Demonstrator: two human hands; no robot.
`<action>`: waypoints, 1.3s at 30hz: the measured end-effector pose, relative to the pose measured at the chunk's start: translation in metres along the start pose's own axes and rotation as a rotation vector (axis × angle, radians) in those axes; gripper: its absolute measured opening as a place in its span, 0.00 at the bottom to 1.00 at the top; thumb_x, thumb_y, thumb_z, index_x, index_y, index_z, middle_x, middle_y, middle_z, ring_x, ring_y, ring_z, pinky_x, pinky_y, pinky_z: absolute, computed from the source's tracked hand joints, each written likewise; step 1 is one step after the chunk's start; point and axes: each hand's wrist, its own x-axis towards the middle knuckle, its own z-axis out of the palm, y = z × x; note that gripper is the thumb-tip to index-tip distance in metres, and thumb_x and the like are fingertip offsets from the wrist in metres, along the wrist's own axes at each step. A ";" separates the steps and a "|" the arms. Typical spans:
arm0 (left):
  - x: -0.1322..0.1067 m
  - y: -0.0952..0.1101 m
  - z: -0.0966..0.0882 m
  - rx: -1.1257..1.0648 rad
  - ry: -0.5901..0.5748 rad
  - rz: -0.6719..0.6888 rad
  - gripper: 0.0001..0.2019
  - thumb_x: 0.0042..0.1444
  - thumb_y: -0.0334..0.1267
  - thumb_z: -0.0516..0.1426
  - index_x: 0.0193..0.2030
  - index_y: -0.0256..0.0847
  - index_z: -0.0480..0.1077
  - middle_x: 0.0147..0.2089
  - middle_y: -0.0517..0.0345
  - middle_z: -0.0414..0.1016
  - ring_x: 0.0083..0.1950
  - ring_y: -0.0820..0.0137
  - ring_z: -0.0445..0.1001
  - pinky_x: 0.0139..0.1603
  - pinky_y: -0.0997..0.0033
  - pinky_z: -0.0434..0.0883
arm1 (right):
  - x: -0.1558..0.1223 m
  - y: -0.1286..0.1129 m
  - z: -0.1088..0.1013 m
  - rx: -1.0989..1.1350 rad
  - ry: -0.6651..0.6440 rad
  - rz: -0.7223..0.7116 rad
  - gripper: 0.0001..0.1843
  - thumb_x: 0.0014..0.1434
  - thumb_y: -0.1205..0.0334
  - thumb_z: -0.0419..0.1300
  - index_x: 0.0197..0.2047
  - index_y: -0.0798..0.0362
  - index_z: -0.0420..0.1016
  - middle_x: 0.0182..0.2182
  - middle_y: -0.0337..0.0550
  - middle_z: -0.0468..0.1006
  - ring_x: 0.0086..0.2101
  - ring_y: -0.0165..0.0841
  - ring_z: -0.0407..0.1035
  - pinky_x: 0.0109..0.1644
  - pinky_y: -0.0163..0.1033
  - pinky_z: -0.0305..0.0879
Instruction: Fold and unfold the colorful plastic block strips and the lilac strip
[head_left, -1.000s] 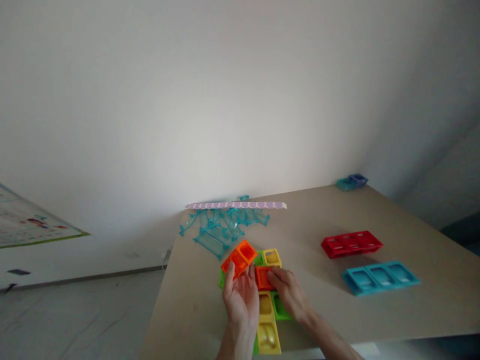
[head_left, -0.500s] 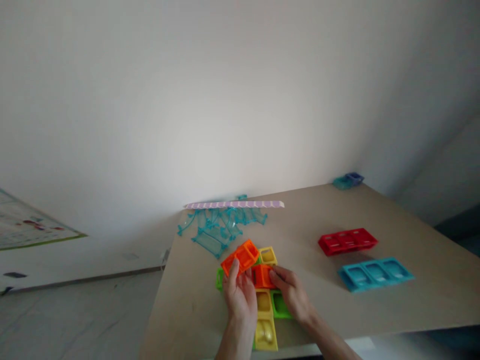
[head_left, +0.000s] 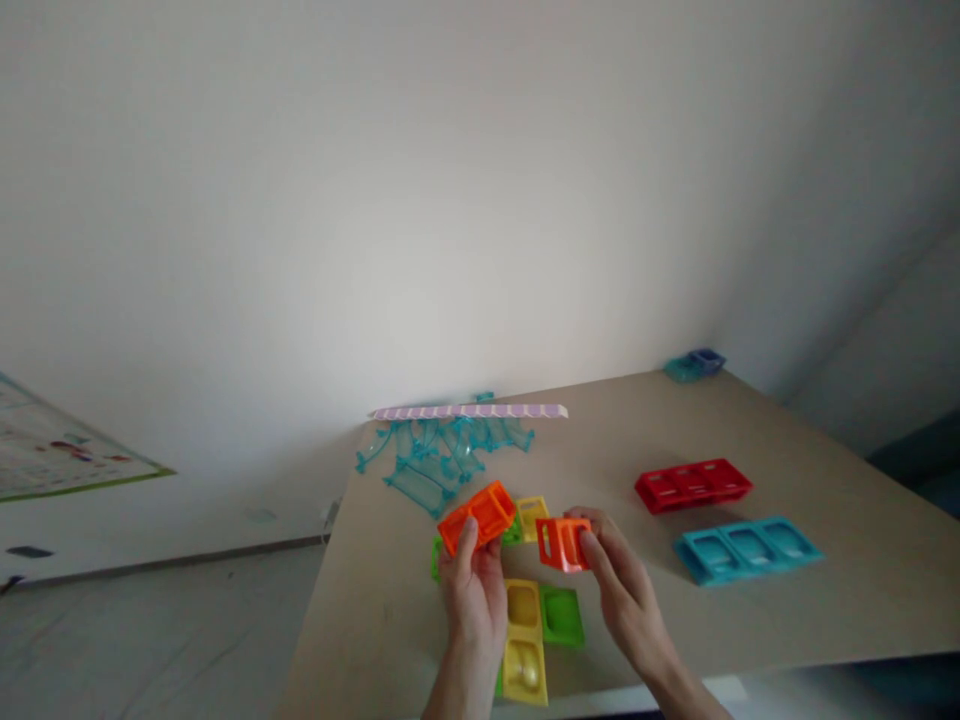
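Note:
My left hand is closed around a joined orange plastic block piece with square hollows, tilted up to the right. In my right hand a single orange plastic block is pinched between thumb and fingers, an open frame side facing left. The two orange pieces are apart. Below them on the table lie yellow blocks in a row and a green block beside them. Another yellow block shows behind, between the hands. More green pieces are partly hidden by my left hand.
Translucent blue plastic pieces are spread at the table's back left, by a long purple-and-white strip. A red three-part block and a blue one lie right. Small blue containers sit in the far corner, against the wall.
My right hand has moved right and slightly up, lifting the small orange block away from the left-hand piece and the yellow blocks. My left hand has barely shifted.

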 end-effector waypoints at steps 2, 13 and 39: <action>-0.005 0.005 0.001 0.093 -0.069 -0.015 0.12 0.46 0.36 0.68 0.38 0.38 0.76 0.38 0.53 0.81 0.39 0.68 0.79 0.42 0.70 0.75 | 0.003 -0.015 -0.006 -0.009 -0.107 0.028 0.21 0.63 0.42 0.54 0.35 0.52 0.72 0.45 0.50 0.74 0.39 0.38 0.68 0.44 0.38 0.66; -0.058 0.046 -0.020 0.573 -0.355 0.061 0.13 0.39 0.41 0.70 0.31 0.38 0.79 0.39 0.45 0.80 0.43 0.53 0.79 0.37 0.63 0.77 | -0.003 -0.033 -0.011 0.201 -0.251 0.333 0.23 0.56 0.41 0.60 0.25 0.53 0.66 0.20 0.35 0.65 0.22 0.27 0.59 0.24 0.32 0.55; -0.064 0.058 -0.037 0.768 -0.479 0.457 0.13 0.39 0.45 0.71 0.32 0.45 0.81 0.45 0.47 0.78 0.43 0.56 0.78 0.43 0.61 0.77 | -0.042 -0.029 0.006 0.461 -0.444 0.437 0.32 0.49 0.45 0.69 0.50 0.52 0.64 0.28 0.38 0.72 0.25 0.29 0.67 0.23 0.30 0.64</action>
